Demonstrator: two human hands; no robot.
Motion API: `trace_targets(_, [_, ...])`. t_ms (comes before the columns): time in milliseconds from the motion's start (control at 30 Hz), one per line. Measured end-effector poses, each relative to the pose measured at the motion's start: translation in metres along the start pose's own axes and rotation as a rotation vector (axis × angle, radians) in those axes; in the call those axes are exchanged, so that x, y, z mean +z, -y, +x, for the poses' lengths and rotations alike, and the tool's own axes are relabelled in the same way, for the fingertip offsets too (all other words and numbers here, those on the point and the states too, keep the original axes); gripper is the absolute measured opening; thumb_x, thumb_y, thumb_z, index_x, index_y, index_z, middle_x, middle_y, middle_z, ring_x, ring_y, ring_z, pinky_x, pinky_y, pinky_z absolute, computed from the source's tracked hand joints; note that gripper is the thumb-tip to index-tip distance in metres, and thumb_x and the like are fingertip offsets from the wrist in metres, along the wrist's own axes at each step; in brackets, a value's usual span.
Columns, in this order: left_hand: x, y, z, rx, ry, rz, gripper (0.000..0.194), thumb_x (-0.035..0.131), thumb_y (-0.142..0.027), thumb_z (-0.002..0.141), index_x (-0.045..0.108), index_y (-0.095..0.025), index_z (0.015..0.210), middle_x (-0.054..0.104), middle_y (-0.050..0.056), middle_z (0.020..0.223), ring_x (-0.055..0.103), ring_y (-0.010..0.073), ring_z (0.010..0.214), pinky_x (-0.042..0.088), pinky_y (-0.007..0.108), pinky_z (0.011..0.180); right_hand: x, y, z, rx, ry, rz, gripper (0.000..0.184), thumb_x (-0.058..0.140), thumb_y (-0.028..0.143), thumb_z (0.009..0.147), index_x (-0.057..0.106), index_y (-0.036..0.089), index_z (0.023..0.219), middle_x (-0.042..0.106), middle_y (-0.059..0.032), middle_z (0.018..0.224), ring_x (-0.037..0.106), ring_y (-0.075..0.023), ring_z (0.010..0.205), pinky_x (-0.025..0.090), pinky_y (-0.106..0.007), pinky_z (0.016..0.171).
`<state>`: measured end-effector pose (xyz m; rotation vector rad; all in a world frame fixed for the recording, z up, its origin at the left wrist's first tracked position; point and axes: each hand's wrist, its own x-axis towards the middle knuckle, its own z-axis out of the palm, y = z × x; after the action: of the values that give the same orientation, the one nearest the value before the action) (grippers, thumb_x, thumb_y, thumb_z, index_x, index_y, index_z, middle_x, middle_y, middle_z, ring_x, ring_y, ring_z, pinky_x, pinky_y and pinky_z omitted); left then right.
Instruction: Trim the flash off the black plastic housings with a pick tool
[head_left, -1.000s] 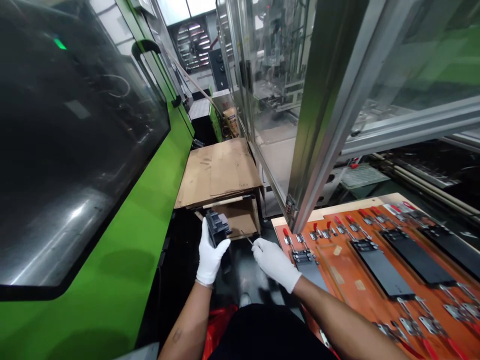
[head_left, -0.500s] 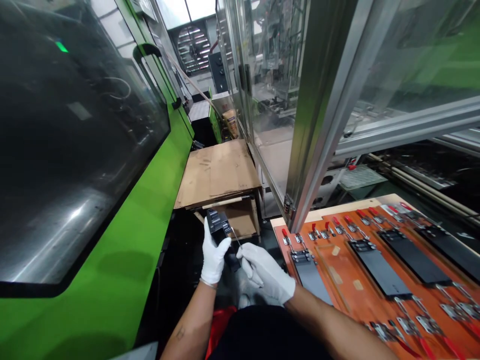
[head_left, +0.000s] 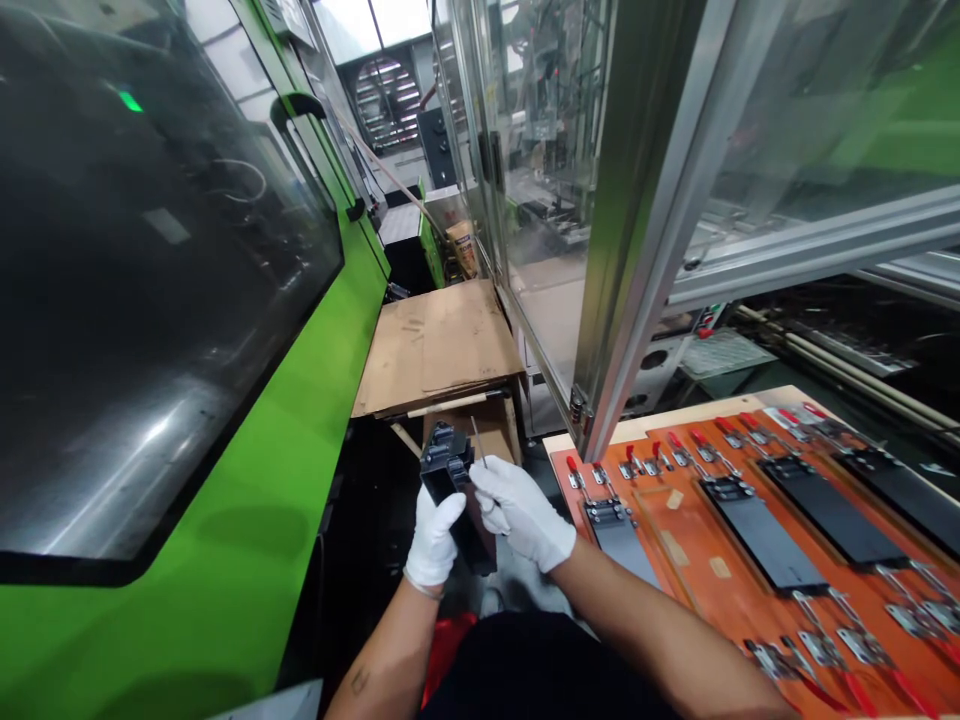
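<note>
My left hand (head_left: pixel 435 535), in a white glove, is closed around a long black plastic part (head_left: pixel 469 535) with ribbed shapes at its upper end. The part is held tilted in front of my body, its far end pointing away from me. My right hand (head_left: pixel 521 510), gloved too, pinches a thin metal rod-like tool (head_left: pixel 478 440) whose slim shaft points up beside the part's ribbed end. Whether the shaft touches the part I cannot tell. The tool's lower end is hidden in my fingers.
On the right an orange fixture board (head_left: pixel 679 590) carries several dark panels (head_left: pixel 761 535) held by red-handled toggle clamps (head_left: pixel 679 445). A cardboard-topped table (head_left: pixel 442 335) stands ahead. A green machine (head_left: pixel 247 510) borders the left; an aluminium-framed guard (head_left: pixel 637 250) rises on the right.
The black part has shifted slightly right and turned, showing more of its long side. My right hand has moved up a little, and the tool's shaft now points more upright.
</note>
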<state>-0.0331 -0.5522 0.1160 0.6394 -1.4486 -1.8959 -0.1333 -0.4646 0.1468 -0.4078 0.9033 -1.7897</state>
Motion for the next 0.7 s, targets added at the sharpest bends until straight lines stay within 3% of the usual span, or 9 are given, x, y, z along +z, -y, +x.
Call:
trace_targets(133, [0.002,-0.008,-0.010,-0.031,0.027,-0.078,0.056,0.083,-0.047,0.066,0.074,-0.021,0.115,0.078,0.010,0.110,0.066,0.0374,0.122,0.042,0.053,0.116,-0.003,0.002,0.004,-0.005,-0.036,-0.013,0.063,0.084,0.070,0.061,0.043,0.024,0.074,0.046,0.0133,0.049,0.023,-0.0015,0.030,0.016,-0.019,0.033])
trace_targets(333, [0.000,-0.017,-0.018,-0.193,0.044,-0.210,0.051,0.085,-0.044,0.057,0.077,-0.025,0.104,0.079,0.008,0.089,0.071,0.0399,0.111,0.054,0.056,0.104,-0.006,0.015,0.007,-0.124,-0.309,-0.148,0.052,0.080,0.060,0.061,0.044,0.024,0.072,0.039,0.0128,0.051,0.028,-0.0045,0.039,0.022,-0.021,0.039])
trace_targets(500, [-0.007,-0.017,-0.021,-0.304,0.055,-0.282,0.042,0.086,-0.039,0.054,0.077,-0.026,0.094,0.078,0.007,0.081,0.072,0.0417,0.110,0.055,0.059,0.102,0.004,0.026,-0.004,-0.245,-0.231,-0.312,0.044,0.086,0.042,0.055,0.057,0.021,0.080,0.049,0.0088,0.063,0.042,-0.0096,0.058,0.037,-0.025,0.059])
trace_targets(700, [-0.017,-0.015,-0.023,-0.361,0.097,-0.348,0.023,0.086,-0.037,0.055,0.071,-0.023,0.066,0.077,0.008,0.072,0.072,0.0427,0.109,0.053,0.059,0.105,0.003,0.031,-0.005,-0.252,-0.220,-0.367,0.033,0.074,0.049,0.070,0.058,0.021,0.076,0.055,0.0033,0.068,0.049,-0.0140,0.065,0.041,-0.029,0.063])
